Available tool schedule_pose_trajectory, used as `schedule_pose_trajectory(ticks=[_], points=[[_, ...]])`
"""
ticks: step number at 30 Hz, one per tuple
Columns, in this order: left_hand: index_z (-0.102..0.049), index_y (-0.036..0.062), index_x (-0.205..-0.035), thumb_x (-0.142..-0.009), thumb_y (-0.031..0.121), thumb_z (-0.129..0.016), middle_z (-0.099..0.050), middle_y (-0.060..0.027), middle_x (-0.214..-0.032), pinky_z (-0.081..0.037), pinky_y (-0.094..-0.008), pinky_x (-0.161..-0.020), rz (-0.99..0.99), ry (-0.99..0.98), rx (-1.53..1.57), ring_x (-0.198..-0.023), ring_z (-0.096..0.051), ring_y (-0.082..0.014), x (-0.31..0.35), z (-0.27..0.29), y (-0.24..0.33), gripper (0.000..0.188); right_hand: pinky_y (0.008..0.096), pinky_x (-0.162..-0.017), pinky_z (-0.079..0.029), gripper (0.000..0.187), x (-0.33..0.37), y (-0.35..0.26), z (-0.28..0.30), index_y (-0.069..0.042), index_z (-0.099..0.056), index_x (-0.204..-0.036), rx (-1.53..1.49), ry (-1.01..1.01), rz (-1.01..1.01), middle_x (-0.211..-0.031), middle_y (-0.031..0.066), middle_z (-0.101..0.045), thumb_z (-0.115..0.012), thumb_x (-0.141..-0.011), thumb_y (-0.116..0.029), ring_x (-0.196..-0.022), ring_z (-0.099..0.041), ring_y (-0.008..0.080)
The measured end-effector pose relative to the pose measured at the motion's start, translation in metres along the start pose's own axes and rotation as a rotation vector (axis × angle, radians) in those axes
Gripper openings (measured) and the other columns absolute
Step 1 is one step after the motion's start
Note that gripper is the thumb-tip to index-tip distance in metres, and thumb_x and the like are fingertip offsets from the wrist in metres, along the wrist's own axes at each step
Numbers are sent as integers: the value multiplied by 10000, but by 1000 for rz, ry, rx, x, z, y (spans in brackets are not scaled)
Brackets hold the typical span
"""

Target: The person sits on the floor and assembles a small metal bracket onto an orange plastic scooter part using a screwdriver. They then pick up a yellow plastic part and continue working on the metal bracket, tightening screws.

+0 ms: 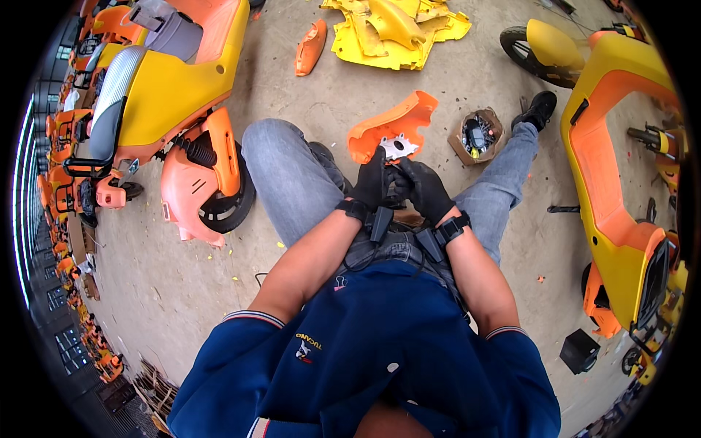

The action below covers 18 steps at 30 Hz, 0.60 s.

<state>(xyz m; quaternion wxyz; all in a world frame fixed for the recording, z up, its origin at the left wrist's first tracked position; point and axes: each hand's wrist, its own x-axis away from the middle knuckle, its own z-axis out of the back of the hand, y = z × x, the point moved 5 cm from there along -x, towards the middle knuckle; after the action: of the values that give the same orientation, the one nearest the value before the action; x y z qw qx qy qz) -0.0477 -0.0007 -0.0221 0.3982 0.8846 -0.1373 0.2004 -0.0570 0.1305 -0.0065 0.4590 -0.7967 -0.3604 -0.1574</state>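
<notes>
An orange plastic scooter shell [387, 120] stands between my legs, with a silver bracket plate [399, 148] at its near end. My left hand [371, 181], in a black glove, closes on the near edge of the shell, one finger reaching up beside the plate. My right hand [425, 188], also gloved in black, is closed just below the plate, its fingertips pressed together near the left hand's. What those right fingers pinch is too small and dark to make out. Both hands are close together in front of my lap.
An open cardboard box [478, 136] of small parts stands by my right leg. Yellow panels [398, 33] and an orange panel [311, 48] lie ahead on the concrete floor. Yellow-orange scooters stand left [171, 102] and right [584, 146]. A black box [579, 352] sits at lower right.
</notes>
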Motion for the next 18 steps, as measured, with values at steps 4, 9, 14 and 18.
schedule_pose_trajectory(ticks=[4, 9, 14, 18], points=[[-504, 29, -1281, -1031, 335, -434, -587, -96, -1206, -531, -324, -907, 151, -180, 365, -1087, -606, -214, -6, 8, -11, 401, 278, -692, -572, 225, 6, -1, -6, -30, -589, -1101, 58, -117, 28, -931, 80, -661, -582, -960, -204, -779, -660, 146], [-502, 33, -1286, -1030, 330, -432, -607, -93, -1194, -531, -329, -896, -54, 13, 110, -1065, -617, -208, 3, -11, 4, 398, 268, -718, -567, 255, -7, 8, 10, -24, -587, -1155, -20, -49, -21, -984, 88, -656, -609, -930, -144, -819, -662, 146], [-505, 47, -1283, -1030, 335, -431, -614, -106, -1185, -535, -338, -897, 7, -16, 265, -1064, -623, -209, -5, 0, -6, 390, 247, -671, -534, 229, 3, 1, -7, -51, -601, -1148, 82, -87, 12, -927, 36, -659, -582, -957, -176, -781, -640, 118], [-512, 55, -1269, -1028, 339, -435, -616, -120, -1181, -550, -346, -876, 106, -30, 270, -1028, -640, -215, -8, 4, -12, 381, 233, -633, -516, 233, 9, -7, -13, -61, -622, -1115, 177, -56, 3, -875, 17, -660, -581, -965, -235, -695, -622, 94]])
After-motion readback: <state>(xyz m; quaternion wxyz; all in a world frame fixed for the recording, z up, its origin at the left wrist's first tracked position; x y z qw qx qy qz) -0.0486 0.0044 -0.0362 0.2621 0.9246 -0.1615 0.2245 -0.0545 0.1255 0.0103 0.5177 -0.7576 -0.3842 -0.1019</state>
